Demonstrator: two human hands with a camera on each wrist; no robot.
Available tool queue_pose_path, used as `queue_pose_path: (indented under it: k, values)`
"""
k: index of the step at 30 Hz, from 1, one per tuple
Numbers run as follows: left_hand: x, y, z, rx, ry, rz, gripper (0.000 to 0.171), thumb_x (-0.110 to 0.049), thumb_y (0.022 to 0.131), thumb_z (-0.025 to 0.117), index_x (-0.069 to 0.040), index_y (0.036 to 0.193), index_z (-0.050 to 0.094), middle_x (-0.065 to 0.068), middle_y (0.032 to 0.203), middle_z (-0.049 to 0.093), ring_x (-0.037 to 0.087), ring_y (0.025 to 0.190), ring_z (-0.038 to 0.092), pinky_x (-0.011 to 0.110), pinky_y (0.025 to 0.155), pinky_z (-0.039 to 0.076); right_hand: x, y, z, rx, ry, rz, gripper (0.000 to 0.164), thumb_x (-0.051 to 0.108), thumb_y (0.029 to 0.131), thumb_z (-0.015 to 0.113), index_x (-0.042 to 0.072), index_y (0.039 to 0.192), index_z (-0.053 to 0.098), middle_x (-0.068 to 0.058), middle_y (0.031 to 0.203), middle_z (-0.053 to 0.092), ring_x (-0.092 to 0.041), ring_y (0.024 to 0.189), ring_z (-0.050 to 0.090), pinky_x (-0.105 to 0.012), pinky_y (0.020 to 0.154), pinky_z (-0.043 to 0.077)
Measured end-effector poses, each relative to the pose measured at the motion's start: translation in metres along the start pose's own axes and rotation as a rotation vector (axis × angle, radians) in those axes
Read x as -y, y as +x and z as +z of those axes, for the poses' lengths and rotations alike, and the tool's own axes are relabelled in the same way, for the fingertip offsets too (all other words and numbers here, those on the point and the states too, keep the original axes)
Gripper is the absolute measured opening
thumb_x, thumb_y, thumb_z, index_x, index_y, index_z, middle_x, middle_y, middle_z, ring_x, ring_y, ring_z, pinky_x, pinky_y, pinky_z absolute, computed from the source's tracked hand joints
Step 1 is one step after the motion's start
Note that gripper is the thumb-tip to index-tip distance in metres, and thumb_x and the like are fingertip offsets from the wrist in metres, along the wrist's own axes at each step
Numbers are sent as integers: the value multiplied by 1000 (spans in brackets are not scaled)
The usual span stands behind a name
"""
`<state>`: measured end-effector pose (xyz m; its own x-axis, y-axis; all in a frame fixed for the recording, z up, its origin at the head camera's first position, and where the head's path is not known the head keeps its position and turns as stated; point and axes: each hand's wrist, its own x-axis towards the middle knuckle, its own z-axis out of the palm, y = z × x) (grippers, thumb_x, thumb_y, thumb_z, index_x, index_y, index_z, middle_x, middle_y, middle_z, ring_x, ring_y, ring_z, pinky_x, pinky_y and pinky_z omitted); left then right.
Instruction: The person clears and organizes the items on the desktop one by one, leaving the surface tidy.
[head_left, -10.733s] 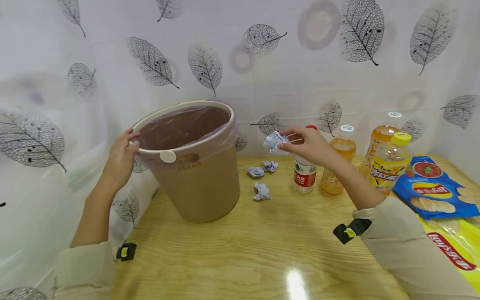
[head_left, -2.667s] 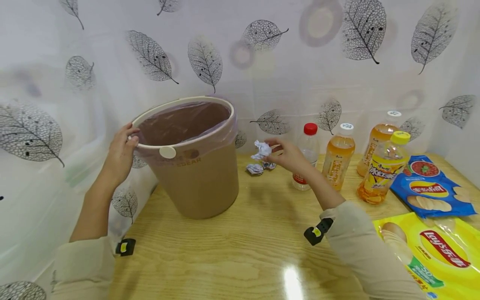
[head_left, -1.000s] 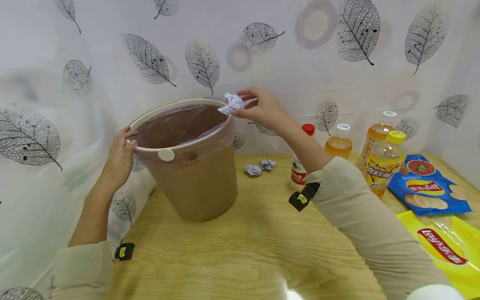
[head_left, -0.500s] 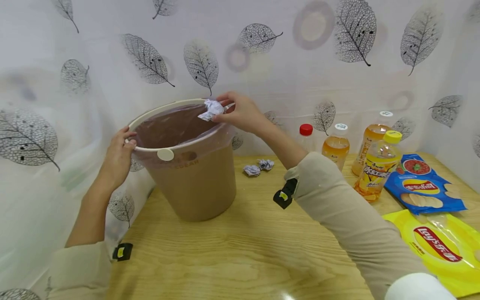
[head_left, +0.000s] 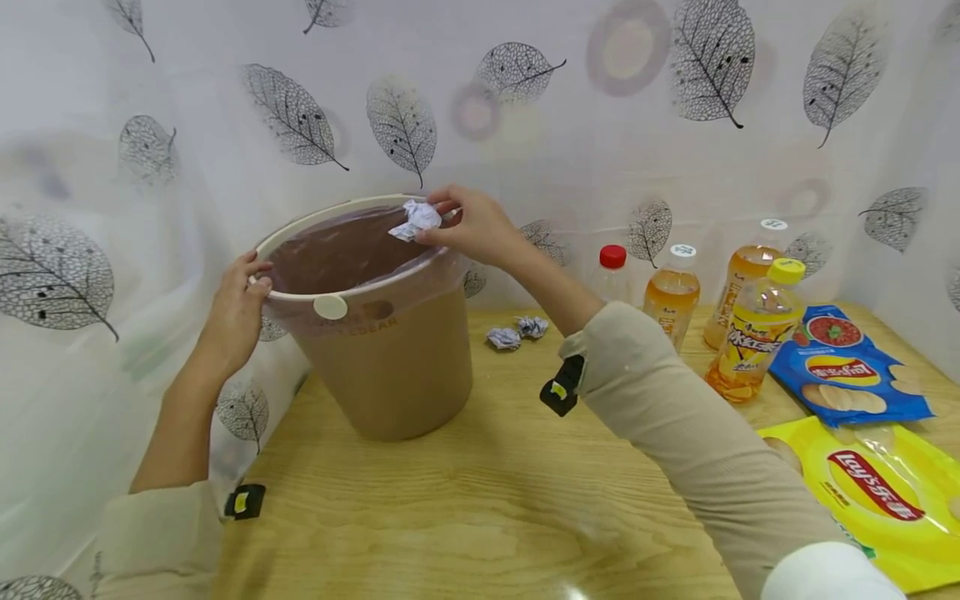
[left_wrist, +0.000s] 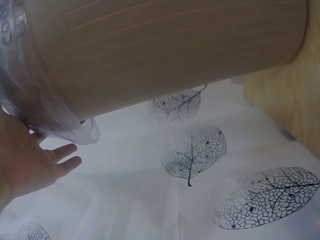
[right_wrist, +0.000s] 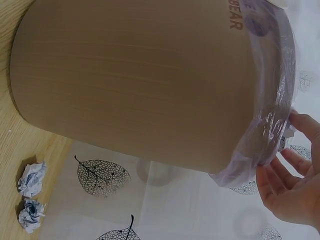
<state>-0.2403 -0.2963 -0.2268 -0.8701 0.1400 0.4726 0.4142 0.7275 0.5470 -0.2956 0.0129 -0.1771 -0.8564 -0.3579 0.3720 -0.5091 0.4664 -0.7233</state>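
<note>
A brown trash bin [head_left: 393, 375] with a cream rim and a clear plastic liner stands on the wooden table. My left hand [head_left: 231, 321] holds the bin's left rim; in the left wrist view some of its fingers [left_wrist: 64, 152] stretch past the liner outside the wall. Over the right part of the bin's mouth, my right hand [head_left: 480, 227] pinches a crumpled white paper ball [head_left: 415, 220] between thumb and fingers. The right wrist view shows that hand by the rim, the ball mostly hidden behind the liner. Two more paper balls [head_left: 503, 338] lie to the bin's right.
Right of the paper balls stand a red-capped bottle [head_left: 613, 271], partly behind the right arm, and several bottles of orange drink [head_left: 672, 300]. A blue chip bag [head_left: 843, 367] and a yellow one [head_left: 870, 500] lie at the right. A leaf-print curtain [head_left: 517, 150] hangs behind.
The right hand has picked up a paper ball from the table and carried it up and left over the bin's mouth. The left hand stays at the rim.
</note>
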Motion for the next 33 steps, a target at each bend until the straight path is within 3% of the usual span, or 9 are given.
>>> queue_pose_path:
  k: [10, 23, 33]
  values:
    - [1, 1, 0, 3, -2, 11, 48, -21, 98, 21, 14, 129, 33, 25, 147, 12, 45, 131, 9, 60, 101, 9, 3, 1, -1, -33, -56, 5, 62, 26, 81, 70, 8, 134, 43, -11, 127, 50, -19, 104, 52, -26, 80, 45]
    - [2, 0, 0, 3, 7, 9, 48, -20, 98, 21, 14, 129, 33, 25, 147, 12, 45, 131, 9, 59, 102, 8, 2, -3, -8, -35, -60, 2, 54, 26, 82, 69, 7, 128, 48, -9, 124, 53, -18, 103, 51, -26, 83, 43]
    - [1, 1, 0, 3, 4, 9, 48, -21, 98, 20, 14, 129, 34, 25, 147, 12, 45, 131, 10, 60, 102, 8, -19, -13, -22, -71, -10, 22, 47, 24, 83, 68, 7, 124, 52, -9, 121, 54, -21, 105, 50, -31, 82, 44]
